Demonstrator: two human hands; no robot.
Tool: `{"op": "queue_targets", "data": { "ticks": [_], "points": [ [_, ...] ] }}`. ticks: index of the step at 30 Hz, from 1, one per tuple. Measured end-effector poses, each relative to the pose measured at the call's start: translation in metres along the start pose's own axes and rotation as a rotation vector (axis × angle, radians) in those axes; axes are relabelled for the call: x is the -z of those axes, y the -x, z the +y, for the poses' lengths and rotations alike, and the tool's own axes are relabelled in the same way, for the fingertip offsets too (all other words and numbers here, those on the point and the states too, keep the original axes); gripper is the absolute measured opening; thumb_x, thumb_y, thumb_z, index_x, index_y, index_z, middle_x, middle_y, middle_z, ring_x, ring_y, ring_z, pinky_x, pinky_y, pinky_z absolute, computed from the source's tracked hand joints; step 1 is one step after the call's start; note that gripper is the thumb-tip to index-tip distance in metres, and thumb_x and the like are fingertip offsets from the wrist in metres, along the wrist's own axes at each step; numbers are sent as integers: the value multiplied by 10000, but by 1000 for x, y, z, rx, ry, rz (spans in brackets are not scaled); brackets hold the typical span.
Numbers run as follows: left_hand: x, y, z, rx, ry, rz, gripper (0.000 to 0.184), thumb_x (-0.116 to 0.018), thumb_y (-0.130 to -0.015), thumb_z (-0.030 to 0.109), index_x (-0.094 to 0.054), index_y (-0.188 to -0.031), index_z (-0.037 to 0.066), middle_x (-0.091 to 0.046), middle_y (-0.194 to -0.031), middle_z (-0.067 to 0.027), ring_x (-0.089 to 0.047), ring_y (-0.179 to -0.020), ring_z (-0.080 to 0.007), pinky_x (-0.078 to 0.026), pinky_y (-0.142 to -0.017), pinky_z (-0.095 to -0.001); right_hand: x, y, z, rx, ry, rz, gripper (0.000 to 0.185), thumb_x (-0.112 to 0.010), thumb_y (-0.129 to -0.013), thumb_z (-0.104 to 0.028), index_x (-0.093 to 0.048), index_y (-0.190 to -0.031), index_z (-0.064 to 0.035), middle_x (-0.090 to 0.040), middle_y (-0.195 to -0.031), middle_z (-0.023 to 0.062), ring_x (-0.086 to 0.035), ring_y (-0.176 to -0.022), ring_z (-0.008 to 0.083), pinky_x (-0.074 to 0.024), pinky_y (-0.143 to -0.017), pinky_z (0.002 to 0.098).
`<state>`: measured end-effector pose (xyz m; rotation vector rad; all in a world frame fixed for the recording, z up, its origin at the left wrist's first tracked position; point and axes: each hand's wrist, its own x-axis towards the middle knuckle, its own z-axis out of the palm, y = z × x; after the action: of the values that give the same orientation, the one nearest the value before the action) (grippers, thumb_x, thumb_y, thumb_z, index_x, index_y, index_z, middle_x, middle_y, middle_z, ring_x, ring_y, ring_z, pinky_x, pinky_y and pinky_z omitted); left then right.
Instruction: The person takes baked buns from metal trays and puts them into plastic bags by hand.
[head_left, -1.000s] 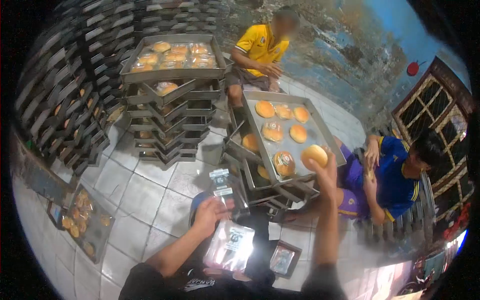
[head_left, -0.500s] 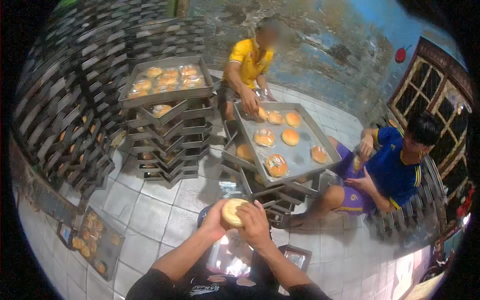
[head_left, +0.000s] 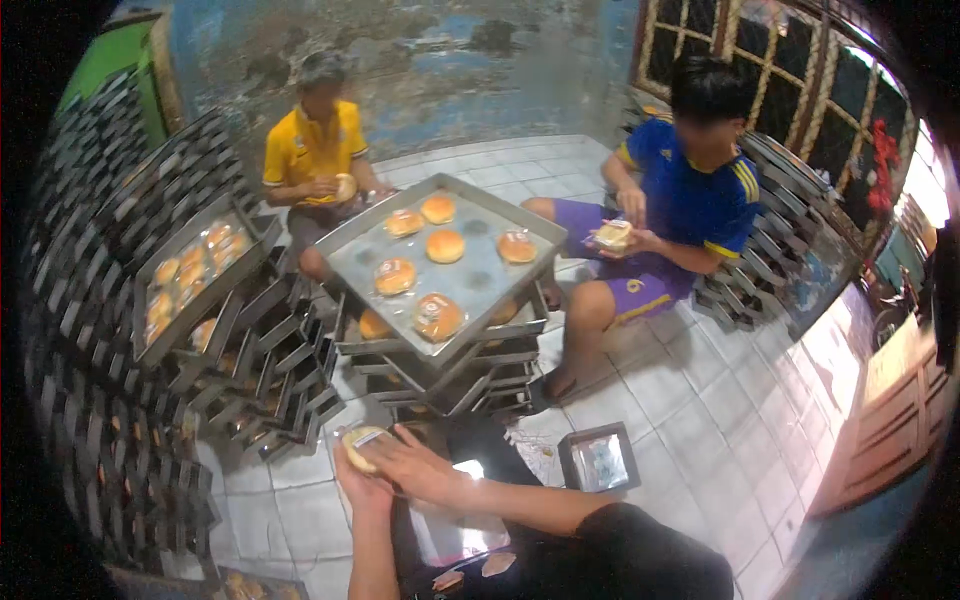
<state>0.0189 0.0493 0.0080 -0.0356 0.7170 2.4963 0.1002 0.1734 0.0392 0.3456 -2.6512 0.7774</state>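
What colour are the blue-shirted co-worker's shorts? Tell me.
The shorts are purple with a yellow stripe, seen best in the head view.

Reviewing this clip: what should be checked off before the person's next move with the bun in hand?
1. Bun supported: ok, the left hand cups it, the right hand against it.
2. Bun in clear plastic: ok, a label shows on top.
3. Wrapping closed: cannot tell, the fingers cover part of it.
4. Space in the top tray: ok, gaps between buns.
5. Co-workers' hands away from that tray's buns: ok, both hold their own.
6. Every bun there wrapped: not ok, the middle one looks bare.
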Motion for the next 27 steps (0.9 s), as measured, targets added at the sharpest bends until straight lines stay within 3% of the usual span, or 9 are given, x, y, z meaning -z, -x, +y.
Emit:
{"op": "queue_targets", "data": {
  "ticks": [4, 5, 11, 15, 18, 20, 22, 25, 27],
  "points": [
    [-12, -7, -35, -76, -70, 117, 441, -522, -1054, 423, -527, -1352, 97, -592, -1333, -114, -603, -1204, -274, -502, -1042, -424, 19, -18, 17, 14, 24, -163, 504, -621, -898, -101, -515, -1387, -43, -579, -1353, 168, -515, -1361, 315, -270, -1194, 634],
    [-30, -1, -27, -62, 14, 192, 517, -497, -1050, 488, -505, -1375, 86, -573, -1355, -130, -596, -1211, -297, -521, -1021, -478, 24, -16, 14, 127, -101, 45, 410, -663, -883, -117, -566, -1274, -36, -631, -1196, 164, -585, -1208, 337, -365, -1115, 563],
    [-16, -17, -8, 24, -43, 117, 567, -466, -1047, 543, -543, -1368, 82, -604, -1337, -155, -604, -1201, -325, -540, -968, -597, 2, 3, 2, -11, -494, -54, 266, -679, -871, -96, -572, -1109, -43, -631, -1029, 170, -644, -986, 322, -489, -845, 447],
    [-6, -23, 17, 51, 128, 76, 455, -453, -1071, 454, -591, -1317, 97, -639, -1311, -134, -588, -1236, -320, -467, -1062, -595, 25, 29, -29, -20, -1293, -731, 109, -643, -941, -133, -598, -985, -44, -625, -908, 68, -637, -920, 197, -507, -805, 367],
    [-1, -6, 31, -29, 59, 96, 468, -439, -1073, 479, -601, -1303, 105, -636, -1322, -131, -593, -1226, -312, -460, -1063, -582, 61, 29, -26, -199, -931, -545, 234, -730, -902, -122, -628, -1092, -31, -656, -1031, 88, -659, -1002, 192, -538, -847, 329],
    [-15, 23, 29, 167, 81, -15, 441, -436, -1080, 425, -578, -1335, 94, -656, -1283, -120, -618, -1190, -300, -483, -1049, -538, 48, 10, -12, -54, -112, 362, 288, -786, -845, -106, -656, -1095, -45, -665, -1089, 124, -674, -1010, 249, -570, -819, 341],
    [-10, 43, 12, 373, 109, -62, 415, -446, -1084, 373, -562, -1351, 77, -635, -1283, -100, -602, -1202, -288, -511, -1015, -473, 53, 12, -23, 37, -181, 281, 306, -802, -820, -119, -683, -1094, -49, -664, -1104, 149, -672, -1008, 308, -586, -797, 374],
    [-3, 32, 8, -198, -589, 245, 495, -478, -1091, 408, -555, -1401, 30, -645, -1330, -112, -621, -1197, -221, -476, -1051, -361, 44, 9, -10, 35, -115, 194, 225, -754, -873, -116, -706, -1074, -26, -686, -1046, 145, -692, -945, 293, -572, -808, 369],
    [13, 23, 8, -52, -483, 137, 476, -513, -1082, 390, -579, -1380, 24, -652, -1323, -111, -621, -1195, -212, -467, -1056, -354, 27, 8, 20, -245, -294, 155, 200, -713, -915, -133, -701, -1072, -9, -695, -1020, 155, -695, -910, 289, -561, -795, 365]
  ]
}}
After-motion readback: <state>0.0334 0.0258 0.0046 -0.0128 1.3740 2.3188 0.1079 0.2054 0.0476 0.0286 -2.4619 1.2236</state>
